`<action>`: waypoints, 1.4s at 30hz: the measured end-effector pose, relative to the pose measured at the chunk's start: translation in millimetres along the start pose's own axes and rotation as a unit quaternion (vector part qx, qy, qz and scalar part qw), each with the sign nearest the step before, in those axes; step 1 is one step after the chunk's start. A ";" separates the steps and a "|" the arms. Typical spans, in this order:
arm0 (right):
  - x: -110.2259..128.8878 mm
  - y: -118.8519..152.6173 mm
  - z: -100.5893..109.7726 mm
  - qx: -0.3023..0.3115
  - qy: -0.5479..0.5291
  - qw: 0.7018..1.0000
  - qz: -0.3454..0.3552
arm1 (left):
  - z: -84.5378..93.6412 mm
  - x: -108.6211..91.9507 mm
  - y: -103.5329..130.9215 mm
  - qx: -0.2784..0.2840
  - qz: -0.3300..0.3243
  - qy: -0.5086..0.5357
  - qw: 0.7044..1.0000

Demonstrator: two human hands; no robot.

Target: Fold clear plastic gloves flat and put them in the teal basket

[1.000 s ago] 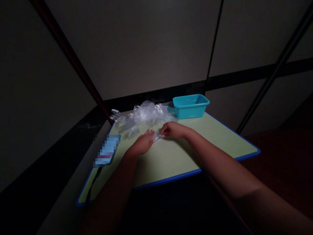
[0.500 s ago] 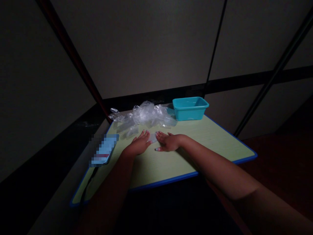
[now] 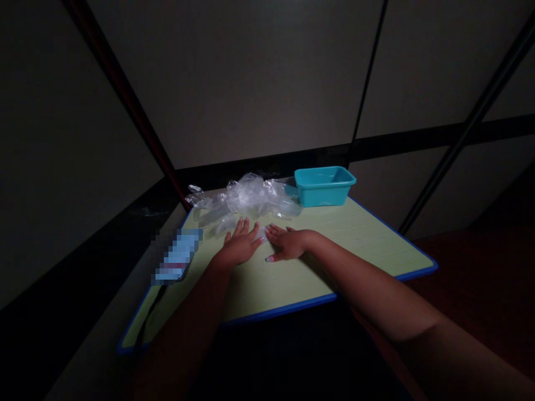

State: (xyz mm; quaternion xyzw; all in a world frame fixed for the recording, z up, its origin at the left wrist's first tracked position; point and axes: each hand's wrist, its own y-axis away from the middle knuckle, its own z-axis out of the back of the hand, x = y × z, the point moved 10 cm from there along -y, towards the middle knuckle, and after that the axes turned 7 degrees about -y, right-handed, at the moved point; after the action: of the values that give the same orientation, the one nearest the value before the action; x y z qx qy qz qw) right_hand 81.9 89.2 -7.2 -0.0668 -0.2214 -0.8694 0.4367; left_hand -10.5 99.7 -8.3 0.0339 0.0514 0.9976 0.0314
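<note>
A small piece of clear plastic (image 3: 261, 236), apparently a folded bag, lies flat on the pale yellow-green table (image 3: 276, 284) between my hands. My left hand (image 3: 241, 244) is open at its left side, fingers spread and pointing away from me. From the right, my right hand (image 3: 287, 243) rests open and flat with its fingertips over the plastic's edge; the thumb points left. Just beyond my fingers spreads a crumpled heap of clear plastic bags (image 3: 253, 195). How much plastic lies under my palms is hidden.
A turquoise plastic basket (image 3: 325, 194) stands at the back right of the table, beside the heap. On the left lies a phone-like flat device (image 3: 179, 256), blurred out, with a dark cord or strap (image 3: 152, 312) running toward me. Dark panelled walls (image 3: 259, 83) rise behind.
My left hand's fingers have spread wider and shifted slightly forward and right, covering more of the plastic. My right hand stays nearly in place.
</note>
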 end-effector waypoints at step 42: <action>-23.5 -19.0 17.5 -0.123 -0.108 0.986 -0.006 | -12.8 17.6 -2.6 0.048 0.083 0.030 0.995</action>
State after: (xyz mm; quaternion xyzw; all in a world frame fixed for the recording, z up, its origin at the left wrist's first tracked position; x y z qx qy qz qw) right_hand 79.9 124.0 -5.1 -0.2122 -0.1586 -0.8805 0.3931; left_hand -28.7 102.1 -20.2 0.0091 0.0969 0.9937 -0.0552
